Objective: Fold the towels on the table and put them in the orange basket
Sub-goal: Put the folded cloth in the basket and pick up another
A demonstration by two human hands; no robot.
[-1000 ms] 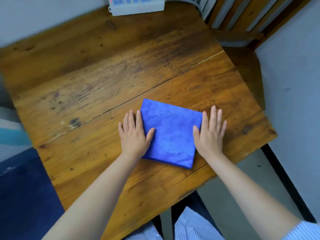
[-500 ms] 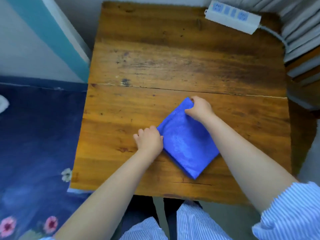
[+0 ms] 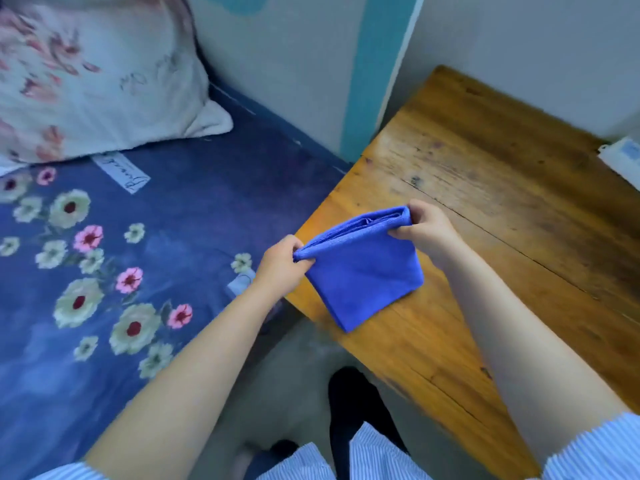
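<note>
A folded blue towel (image 3: 363, 275) hangs in the air over the left front corner of the wooden table (image 3: 485, 209). My left hand (image 3: 282, 263) pinches its upper left corner. My right hand (image 3: 424, 225) grips the upper right corner, where the folded layers show. The towel's lower corner points down toward the table edge. No orange basket is in view.
A bed with a dark blue flowered sheet (image 3: 114, 271) lies left of the table, with a flowered pillow (image 3: 93, 74) at its head. A white power strip (image 3: 623, 161) sits at the table's far right edge. A narrow strip of floor (image 3: 294, 375) separates bed and table.
The towel lay flat on the table under my hands; both hands took hold of its corners and lifted it. My view has swung left toward the bed.
</note>
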